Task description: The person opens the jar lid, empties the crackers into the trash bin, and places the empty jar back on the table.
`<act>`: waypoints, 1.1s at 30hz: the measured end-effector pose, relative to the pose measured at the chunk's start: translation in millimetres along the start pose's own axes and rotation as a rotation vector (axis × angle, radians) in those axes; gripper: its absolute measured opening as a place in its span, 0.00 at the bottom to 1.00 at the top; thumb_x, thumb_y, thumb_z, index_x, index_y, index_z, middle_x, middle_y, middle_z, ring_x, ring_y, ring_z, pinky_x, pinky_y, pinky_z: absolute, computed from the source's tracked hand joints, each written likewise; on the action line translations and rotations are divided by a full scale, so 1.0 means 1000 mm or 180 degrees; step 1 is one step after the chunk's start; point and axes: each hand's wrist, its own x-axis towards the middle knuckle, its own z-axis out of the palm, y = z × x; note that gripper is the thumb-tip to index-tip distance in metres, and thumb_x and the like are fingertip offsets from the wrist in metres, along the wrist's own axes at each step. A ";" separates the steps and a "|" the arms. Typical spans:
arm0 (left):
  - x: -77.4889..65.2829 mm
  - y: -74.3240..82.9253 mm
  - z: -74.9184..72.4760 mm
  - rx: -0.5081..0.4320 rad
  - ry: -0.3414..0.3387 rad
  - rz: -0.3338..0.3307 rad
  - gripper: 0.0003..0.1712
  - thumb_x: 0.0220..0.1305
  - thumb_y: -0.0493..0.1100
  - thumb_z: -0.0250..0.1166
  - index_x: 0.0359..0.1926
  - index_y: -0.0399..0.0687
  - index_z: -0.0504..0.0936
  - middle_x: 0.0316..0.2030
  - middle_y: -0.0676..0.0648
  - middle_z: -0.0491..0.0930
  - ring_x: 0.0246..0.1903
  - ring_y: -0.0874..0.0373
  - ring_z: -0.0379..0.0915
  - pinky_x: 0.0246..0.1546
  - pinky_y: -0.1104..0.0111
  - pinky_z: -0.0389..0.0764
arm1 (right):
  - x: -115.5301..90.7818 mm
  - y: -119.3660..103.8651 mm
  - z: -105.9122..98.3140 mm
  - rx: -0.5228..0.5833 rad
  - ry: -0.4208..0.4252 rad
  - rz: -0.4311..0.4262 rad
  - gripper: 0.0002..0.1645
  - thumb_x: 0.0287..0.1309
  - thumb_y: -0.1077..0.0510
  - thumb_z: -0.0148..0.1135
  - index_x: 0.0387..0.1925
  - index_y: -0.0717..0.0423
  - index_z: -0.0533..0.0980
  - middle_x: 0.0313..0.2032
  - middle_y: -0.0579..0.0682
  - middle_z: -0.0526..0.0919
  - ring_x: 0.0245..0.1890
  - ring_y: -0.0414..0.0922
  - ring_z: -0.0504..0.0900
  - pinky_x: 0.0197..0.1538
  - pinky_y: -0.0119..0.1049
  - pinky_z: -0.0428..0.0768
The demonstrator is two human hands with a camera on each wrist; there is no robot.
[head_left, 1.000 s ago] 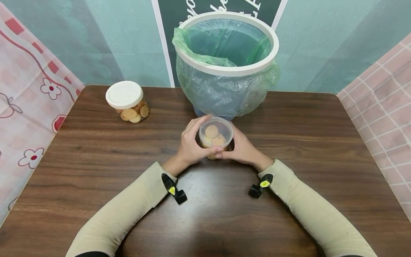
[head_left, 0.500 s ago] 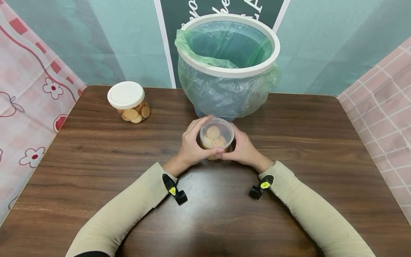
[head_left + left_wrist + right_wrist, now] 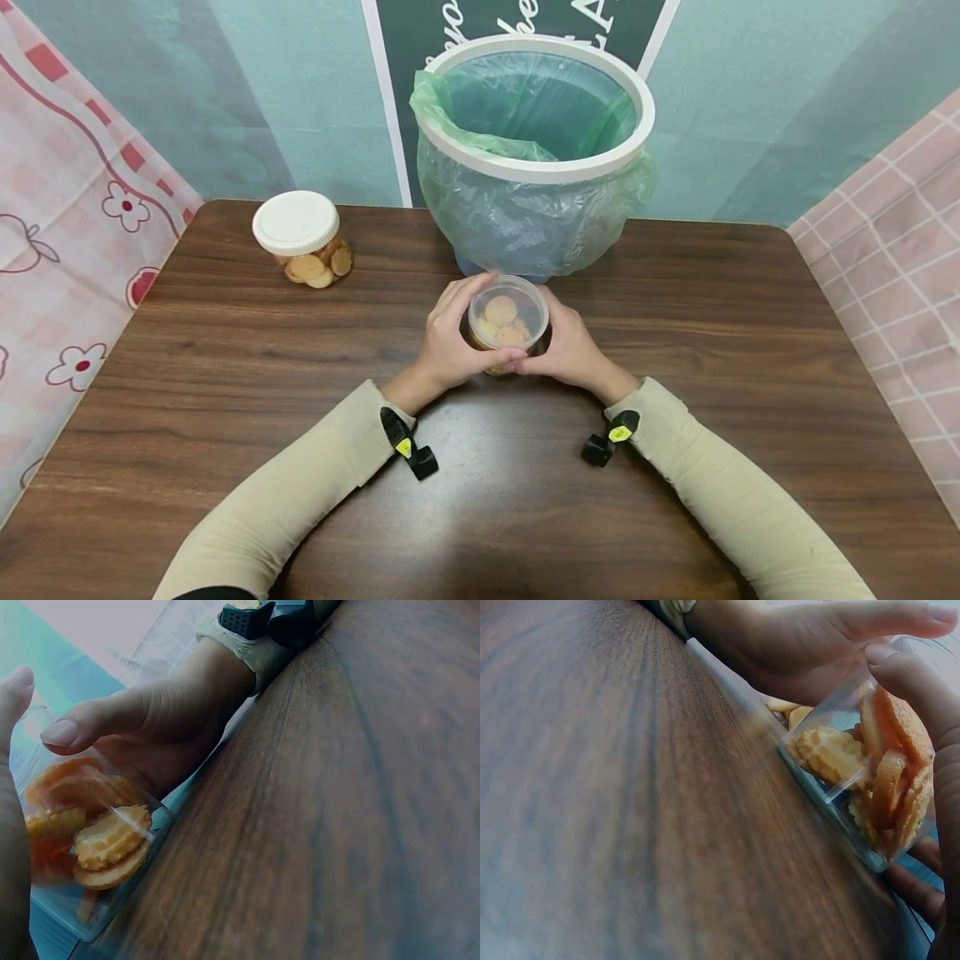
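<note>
A dark wood-grain counter (image 3: 712,317) with rounded far corners fills most of the view, backed by a teal wall covering (image 3: 322,92) with a dark lettered panel (image 3: 405,37). A flowered pink cloth (image 3: 67,275) hangs on the left; a pink tile-patterned sheet (image 3: 907,250) flanks the right.

One lined bin (image 3: 540,171) with a white rim and green bag stands at the far edge. One white-lidded jar (image 3: 322,262) of biscuits sits near the far left corner. One clear tub (image 3: 507,315) of biscuits is upright at mid-counter, just in front of the bin. Two hands hold it: the left hand (image 3: 453,333) and right hand (image 3: 566,346) curl round opposite sides, each grip spread to the tub's width, thumbs close together on the near side.

Bare wood runs from the right hand to the right edge, and between the forearms.
</note>
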 end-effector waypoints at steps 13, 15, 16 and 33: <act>0.000 0.001 0.002 -0.0005 0.0083 0.0043 0.56 0.49 0.77 0.69 0.65 0.38 0.75 0.59 0.38 0.81 0.57 0.48 0.75 0.62 0.58 0.75 | -0.001 0.001 0.000 -0.0025 0.0012 0.0008 0.56 0.30 0.52 0.85 0.67 0.50 0.69 0.58 0.52 0.82 0.57 0.47 0.80 0.62 0.48 0.75; -0.001 0.002 0.002 -0.0024 0.0101 -0.0008 0.56 0.48 0.77 0.69 0.65 0.39 0.75 0.59 0.39 0.81 0.57 0.48 0.75 0.62 0.59 0.75 | -0.001 0.001 0.000 -0.0032 0.0008 -0.0009 0.56 0.31 0.52 0.85 0.67 0.50 0.69 0.58 0.52 0.82 0.58 0.47 0.79 0.63 0.48 0.74; -0.001 0.002 0.002 -0.0032 0.0112 -0.0040 0.56 0.48 0.77 0.69 0.65 0.39 0.75 0.59 0.39 0.81 0.57 0.49 0.75 0.62 0.59 0.75 | -0.001 0.001 0.000 -0.0025 0.0003 -0.0018 0.57 0.31 0.52 0.86 0.67 0.50 0.69 0.59 0.52 0.82 0.58 0.47 0.79 0.63 0.49 0.74; -0.003 0.002 -0.004 -0.0209 0.0517 -0.0357 0.58 0.52 0.81 0.62 0.65 0.38 0.74 0.58 0.38 0.81 0.57 0.49 0.78 0.62 0.67 0.75 | 0.000 0.000 0.002 0.0061 -0.0070 -0.0039 0.58 0.32 0.52 0.88 0.68 0.48 0.67 0.60 0.50 0.81 0.58 0.46 0.79 0.64 0.49 0.75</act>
